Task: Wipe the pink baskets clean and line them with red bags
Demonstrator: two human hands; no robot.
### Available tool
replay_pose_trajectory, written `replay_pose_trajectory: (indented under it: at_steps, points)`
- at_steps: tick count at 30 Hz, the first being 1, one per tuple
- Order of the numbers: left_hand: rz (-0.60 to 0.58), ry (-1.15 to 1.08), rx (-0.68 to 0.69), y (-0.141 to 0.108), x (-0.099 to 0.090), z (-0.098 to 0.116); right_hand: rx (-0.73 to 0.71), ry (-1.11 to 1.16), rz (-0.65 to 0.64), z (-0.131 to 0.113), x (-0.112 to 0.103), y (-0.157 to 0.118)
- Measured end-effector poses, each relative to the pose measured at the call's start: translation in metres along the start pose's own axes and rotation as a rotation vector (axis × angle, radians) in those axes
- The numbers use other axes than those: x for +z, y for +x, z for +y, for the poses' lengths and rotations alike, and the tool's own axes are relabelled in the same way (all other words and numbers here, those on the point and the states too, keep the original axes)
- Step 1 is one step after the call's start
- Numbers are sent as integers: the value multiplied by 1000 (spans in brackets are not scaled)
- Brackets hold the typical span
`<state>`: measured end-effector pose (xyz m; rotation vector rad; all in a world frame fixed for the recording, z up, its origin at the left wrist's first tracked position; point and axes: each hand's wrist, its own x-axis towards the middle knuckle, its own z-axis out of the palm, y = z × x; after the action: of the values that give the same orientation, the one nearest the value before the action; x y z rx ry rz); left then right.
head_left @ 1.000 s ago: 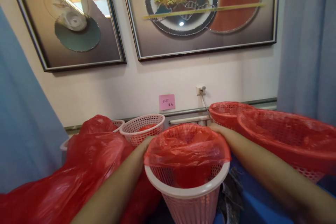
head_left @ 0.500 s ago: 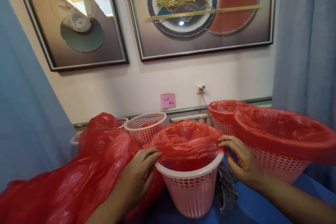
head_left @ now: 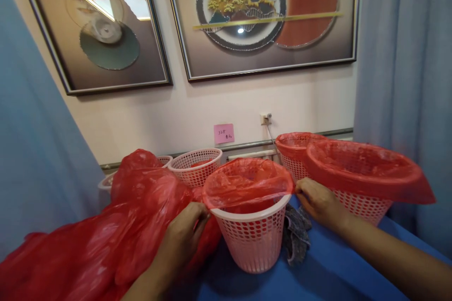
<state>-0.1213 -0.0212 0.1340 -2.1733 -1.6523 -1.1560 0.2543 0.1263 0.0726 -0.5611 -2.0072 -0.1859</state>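
Note:
A pink-white perforated plastic basket (head_left: 252, 242) stands upright in front of me. A thin red plastic bag (head_left: 247, 183) lines it and is folded over the far part of its rim; the near rim is bare. My left hand (head_left: 185, 230) is closed on the bag's edge at the left side of the rim. At the right side, my right hand (head_left: 319, 203) pinches the bag's edge between thumb and bent fingers. The bag's edge is stretched across the opening between both hands. Part of the left fingertips is hidden.
A large heap of red plastic bags (head_left: 130, 225) lies at the left. Behind is another basket (head_left: 196, 169). Two bag-lined baskets, one large (head_left: 360, 204) and one farther back (head_left: 294, 167), stand right. A grey cloth (head_left: 296, 235) lies on the blue tabletop (head_left: 328, 268).
My right hand has closed from loosely spread fingers onto the bag's edge. The bag is pulled tauter across the basket, and the view has shifted slightly.

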Motion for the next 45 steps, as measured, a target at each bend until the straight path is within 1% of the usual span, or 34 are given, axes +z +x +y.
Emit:
replay_pose_trajectory:
  at_steps: [4, 7, 9, 11, 13, 15, 17, 19, 21, 23, 25, 26, 28, 30, 32, 34, 35, 37, 40, 42, 43, 44, 45]
  points:
    - [76, 7, 13, 0, 2, 0, 38, 78, 35, -7, -3, -1]
    - [91, 13, 70, 8, -2, 13, 31, 159, 59, -18, -4, -4]
    - [31, 45, 113, 16, -4, 25, 46, 218, 57, -26, -2, -8]
    - [-69, 108, 139, 24, -3, 36, 75, 279, 69, -33, -1, -10]
    - [-169, 186, 165, 32, -1, 42, 115, 342, 114, -38, 0, -10]
    - [-232, 241, 199, 39, 0, 42, 167, 407, 172, -42, 0, -7]
    - [-272, 273, 235, 44, -1, 41, 227, 476, 207, -45, 1, -4]
    - [-287, 319, 270, 50, -3, 40, 277, 536, 219, -47, 3, -1]
    - [-293, 394, 320, 57, -5, 42, 292, 569, 220, -48, 4, 1]
    - [-291, 457, 383, 64, -5, 45, 268, 567, 217, -48, 5, 1]
    - [-257, 485, 439, 66, -2, 47, 221, 532, 208, -49, 5, -1]
    - [-217, 488, 457, 65, 0, 47, 190, 505, 194, -50, 5, -3]
    - [-93, 480, 479, 54, 4, 42, 102, 431, 149, -51, 5, -7]
    - [62, 447, 496, 33, 10, 33, -10, 331, 93, -50, 6, -12]
    - [210, 394, 520, 6, 19, 19, -106, 211, 48, -49, 8, -17]
    - [310, 333, 542, -19, 32, 5, -153, 91, 16, -46, 13, -21]
    - [346, 308, 527, -30, 40, -2, -158, 42, -1, -45, 15, -22]
    - [374, 270, 470, -43, 56, -12, -148, -20, -40, -43, 21, -24]
    - [350, 224, 365, -48, 70, -21, -78, -9, -109, -40, 27, -29]
    - [350, 202, 290, -44, 70, -23, 17, 79, -150, -40, 27, -32]
    - [368, 193, 249, -42, 67, -23, 74, 126, -141, -39, 25, -32]
    - [397, 183, 206, -39, 64, -23, 130, 158, -95, -38, 23, -32]
    - [430, 173, 161, -35, 59, -23, 181, 168, -19, -37, 20, -30]
